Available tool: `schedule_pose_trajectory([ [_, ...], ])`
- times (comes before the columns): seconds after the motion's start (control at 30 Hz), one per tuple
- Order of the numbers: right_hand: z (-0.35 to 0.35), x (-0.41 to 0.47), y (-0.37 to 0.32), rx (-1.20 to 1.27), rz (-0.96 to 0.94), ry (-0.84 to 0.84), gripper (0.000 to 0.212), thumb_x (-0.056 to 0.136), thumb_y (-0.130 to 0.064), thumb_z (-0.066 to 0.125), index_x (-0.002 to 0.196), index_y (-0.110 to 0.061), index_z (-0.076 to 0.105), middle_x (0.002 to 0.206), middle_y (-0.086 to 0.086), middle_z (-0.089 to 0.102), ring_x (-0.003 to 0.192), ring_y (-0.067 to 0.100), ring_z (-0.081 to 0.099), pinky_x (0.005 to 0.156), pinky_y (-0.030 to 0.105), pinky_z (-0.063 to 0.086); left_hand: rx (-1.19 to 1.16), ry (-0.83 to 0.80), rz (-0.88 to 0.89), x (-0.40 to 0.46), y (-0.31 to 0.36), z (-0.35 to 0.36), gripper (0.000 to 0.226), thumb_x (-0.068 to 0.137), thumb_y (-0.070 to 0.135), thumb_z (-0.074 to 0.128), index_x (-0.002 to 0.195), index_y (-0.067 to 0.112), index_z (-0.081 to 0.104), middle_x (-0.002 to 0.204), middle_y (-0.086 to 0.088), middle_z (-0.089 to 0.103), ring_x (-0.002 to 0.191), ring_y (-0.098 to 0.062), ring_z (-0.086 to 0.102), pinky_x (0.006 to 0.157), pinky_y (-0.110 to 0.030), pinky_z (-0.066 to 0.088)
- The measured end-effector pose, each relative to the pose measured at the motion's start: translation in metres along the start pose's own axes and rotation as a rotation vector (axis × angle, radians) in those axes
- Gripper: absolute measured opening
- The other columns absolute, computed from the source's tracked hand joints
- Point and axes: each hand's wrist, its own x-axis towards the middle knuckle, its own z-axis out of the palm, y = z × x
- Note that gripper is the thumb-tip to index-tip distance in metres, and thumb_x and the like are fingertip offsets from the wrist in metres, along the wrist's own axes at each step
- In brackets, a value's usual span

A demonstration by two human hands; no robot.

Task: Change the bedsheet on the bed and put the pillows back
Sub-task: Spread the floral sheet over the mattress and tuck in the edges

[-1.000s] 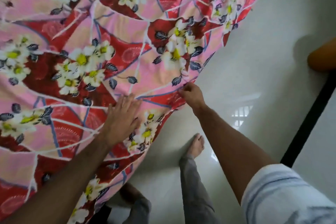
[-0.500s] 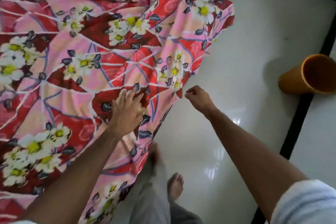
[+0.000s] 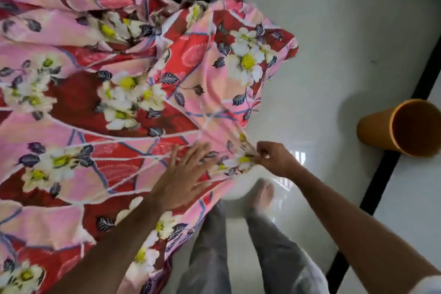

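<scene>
Pink-and-red floral cloth fills the left of the view: the bedsheet [image 3: 124, 107] lies crumpled and bunched, spilling from about nine o'clock toward the centre, its far corner at one o'clock lifted and blurred over the pale floor [image 3: 334, 31]. No bed or pillow is visible.

At centre, the left hand [image 3: 183, 179] lies flat on the cloth, fingers [image 3: 191, 153] straight and spread, pressing rather than gripping. Just to its three o'clock side, the right hand [image 3: 274, 159] pinches the sheet's edge, fingers curled tight round a small gather of fabric.

An orange bin [image 3: 403, 126] lies on its side at three o'clock, well apart from the cloth, across a dark floor strip [image 3: 381, 174]. The person's bare foot [image 3: 265, 193] and grey trousers [image 3: 281, 253] stand at six o'clock, just beside the hanging hem.

My judgement is that the sheet is being gathered or pulled across. The risks — the narrow pinch could slip if the heavy bundle drags, and the loose hem near the foot could be stepped on, jerking the cloth from the grip. A wide swing of the free corner might also catch the bin.
</scene>
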Motion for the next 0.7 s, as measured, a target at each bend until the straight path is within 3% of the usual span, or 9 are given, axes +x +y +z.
schedule_pose_trajectory([
  [0.07, -0.035, 0.008, 0.022, -0.207, 0.027, -0.332, 0.027, 0.078, -0.045, 0.073, 0.068, -0.032, 0.052, 0.069, -0.009, 0.053, 0.076, 0.018, 0.053, 0.072, 0.028, 0.040, 0.041, -0.021, 0.096, 0.019, 0.010, -0.003, 0.066, 0.099, 0.058, 0.040, 0.160, 0.037, 0.025, 0.170, 0.000, 0.018, 0.156, -0.026, 0.019, 0.116, -0.066, 0.023],
  [0.13, -0.057, 0.026, 0.036, -0.459, 0.077, -0.561, 0.023, 0.080, -0.042, 0.078, 0.093, -0.025, 0.068, 0.083, -0.008, 0.063, 0.090, 0.019, 0.061, 0.078, 0.024, 0.042, 0.033, 0.047, 0.066, 0.041, 0.009, -0.011, 0.059, 0.099, 0.047, 0.046, 0.155, 0.033, 0.038, 0.167, 0.001, 0.027, 0.150, -0.024, 0.031, 0.108, -0.056, 0.032],
  [0.2, -0.075, 0.052, 0.037, -0.442, 0.077, -0.471, 0.035, 0.086, -0.039, 0.074, 0.110, -0.014, 0.068, 0.104, 0.002, 0.070, 0.103, 0.023, 0.064, 0.085, 0.026, 0.044, -0.036, 0.141, -0.088, 0.063, 0.002, -0.024, 0.052, 0.097, 0.039, 0.048, 0.149, 0.030, 0.048, 0.162, 0.000, 0.036, 0.139, -0.026, 0.043, 0.097, -0.047, 0.035],
  [0.27, -0.095, 0.085, 0.023, -0.105, 0.115, -0.197, 0.029, 0.091, -0.039, 0.069, 0.106, -0.013, 0.069, 0.100, 0.002, 0.073, 0.100, 0.023, 0.067, 0.081, 0.026, 0.045, -0.099, 0.167, -0.332, 0.091, -0.015, -0.037, 0.055, 0.094, 0.039, 0.051, 0.147, 0.029, 0.048, 0.159, -0.002, 0.036, 0.139, -0.029, 0.044, 0.099, -0.049, 0.034],
  [0.33, -0.112, 0.119, 0.000, 0.201, 0.160, 0.007, 0.028, 0.090, -0.042, 0.069, 0.103, -0.017, 0.066, 0.092, -0.001, 0.073, 0.091, 0.018, 0.067, 0.078, 0.028, 0.046, -0.139, 0.159, -0.536, 0.116, -0.036, -0.047, 0.066, 0.091, 0.044, 0.056, 0.153, 0.026, 0.040, 0.165, -0.005, 0.028, 0.149, -0.033, 0.031, 0.109, -0.057, 0.030],
  [0.4, -0.125, 0.145, -0.020, 0.254, 0.128, 0.066, 0.027, 0.088, -0.035, 0.073, 0.100, -0.013, 0.065, 0.091, 0.002, 0.069, 0.087, 0.017, 0.061, 0.074, 0.027, 0.040, -0.212, 0.113, -0.656, 0.141, -0.053, -0.056, 0.079, 0.092, 0.049, 0.060, 0.159, 0.026, 0.026, 0.169, -0.005, 0.015, 0.155, -0.036, 0.015, 0.114, -0.069, 0.023],
  [0.5, -0.147, 0.163, -0.020, 0.000, 0.064, -0.031, 0.024, 0.091, -0.027, 0.068, 0.095, -0.004, 0.067, 0.095, 0.011, 0.068, 0.093, 0.027, 0.064, 0.072, 0.028, 0.041, -0.343, 0.047, -0.844, 0.195, -0.060, -0.077, 0.087, 0.093, 0.055, 0.062, 0.162, 0.030, 0.014, 0.171, -0.003, 0.002, 0.156, -0.038, -0.002, 0.113, -0.077, 0.011],
  [0.6, -0.179, 0.164, -0.002, -0.419, 0.013, -0.330, 0.040, 0.091, -0.039, 0.054, 0.112, -0.007, 0.065, 0.108, 0.015, 0.069, 0.105, 0.036, 0.066, 0.088, 0.041, 0.054, -0.451, -0.003, -1.025, 0.242, -0.050, -0.089, 0.098, 0.089, 0.066, 0.060, 0.163, 0.031, 0.005, 0.171, -0.006, -0.007, 0.153, -0.045, -0.012, 0.110, -0.082, 0.003],
  [0.7, -0.222, 0.174, 0.005, -0.661, 0.025, -0.547, 0.038, 0.089, -0.039, 0.062, 0.120, -0.016, 0.064, 0.123, 0.004, 0.066, 0.116, 0.027, 0.061, 0.094, 0.040, 0.053, -0.446, -0.095, -1.116, 0.266, -0.047, -0.088, 0.109, 0.082, 0.083, 0.041, 0.159, 0.033, -0.019, 0.166, -0.008, -0.029, 0.149, -0.050, -0.024, 0.106, -0.086, -0.003],
])
